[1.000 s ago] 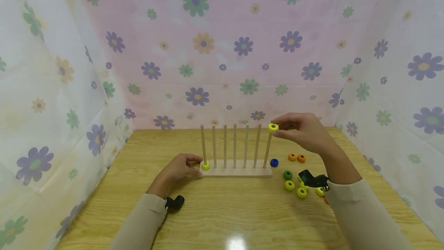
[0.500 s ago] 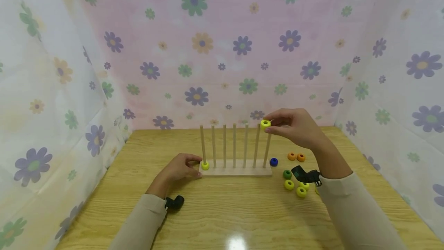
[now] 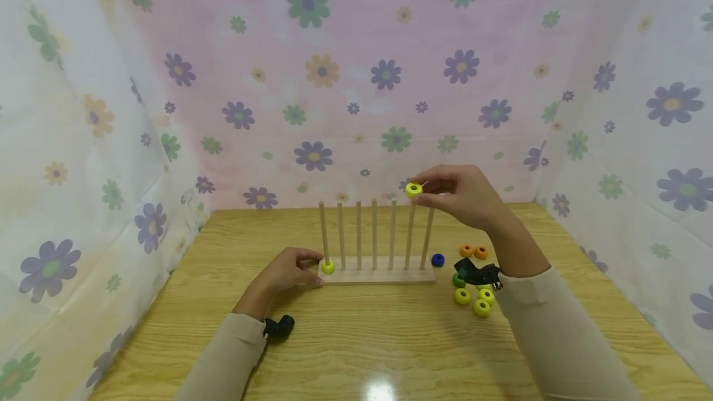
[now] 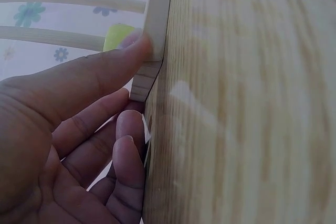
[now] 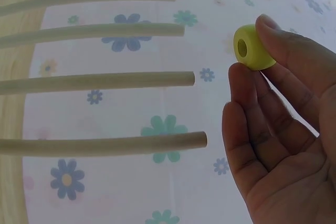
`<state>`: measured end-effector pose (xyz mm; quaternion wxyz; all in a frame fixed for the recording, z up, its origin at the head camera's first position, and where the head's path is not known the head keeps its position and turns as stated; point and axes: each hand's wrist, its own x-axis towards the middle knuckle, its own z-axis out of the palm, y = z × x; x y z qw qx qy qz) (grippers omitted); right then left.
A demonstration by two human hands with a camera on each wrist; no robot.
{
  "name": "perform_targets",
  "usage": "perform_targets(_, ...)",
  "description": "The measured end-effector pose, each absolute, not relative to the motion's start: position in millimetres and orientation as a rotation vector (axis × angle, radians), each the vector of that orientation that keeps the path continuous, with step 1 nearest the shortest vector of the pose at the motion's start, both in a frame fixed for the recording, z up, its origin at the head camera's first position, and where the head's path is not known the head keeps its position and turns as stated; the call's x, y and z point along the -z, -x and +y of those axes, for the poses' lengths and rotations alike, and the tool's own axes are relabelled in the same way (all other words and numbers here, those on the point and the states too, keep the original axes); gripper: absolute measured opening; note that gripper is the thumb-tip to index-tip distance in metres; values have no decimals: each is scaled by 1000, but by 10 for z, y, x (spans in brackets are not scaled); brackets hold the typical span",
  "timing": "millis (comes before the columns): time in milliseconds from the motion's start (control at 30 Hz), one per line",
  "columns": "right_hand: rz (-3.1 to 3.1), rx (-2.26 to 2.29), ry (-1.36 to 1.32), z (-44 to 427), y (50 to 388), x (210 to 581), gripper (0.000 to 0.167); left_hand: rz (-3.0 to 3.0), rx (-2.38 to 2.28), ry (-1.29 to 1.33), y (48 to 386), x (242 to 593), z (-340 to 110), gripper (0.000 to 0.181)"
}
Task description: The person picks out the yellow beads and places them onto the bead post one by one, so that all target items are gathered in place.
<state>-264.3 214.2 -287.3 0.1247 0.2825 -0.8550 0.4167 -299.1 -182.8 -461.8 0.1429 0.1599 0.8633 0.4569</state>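
Note:
My right hand pinches a yellow bead between thumb and fingertips. The bead is over the upper end of the second peg from the right on a wooden peg rack; in the right wrist view its hole faces the peg tips and a gap separates them. At the rack's left end, my left hand grips the base, thumb on the front edge and fingers at the end and behind. One yellow bead sits at the foot of the leftmost peg. The other pegs carry no beads.
Just right of the rack lies a blue bead. Two orange beads are behind the right forearm. A green bead, partly covered by the wrist camera, and several yellow beads lie nearer. Flowered cloth walls surround the table.
My right hand has carried the yellow bead leftward and slightly up, from the rightmost peg's top to the second peg from the right. The left hand keeps its hold on the rack.

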Motion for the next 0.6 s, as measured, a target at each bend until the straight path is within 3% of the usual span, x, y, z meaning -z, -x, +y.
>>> perform_targets(600, -2465, -1350, -838, 1923, 2695, 2818, 29, 2530, -1291, -426, 2969, 4603, -1816, 56)
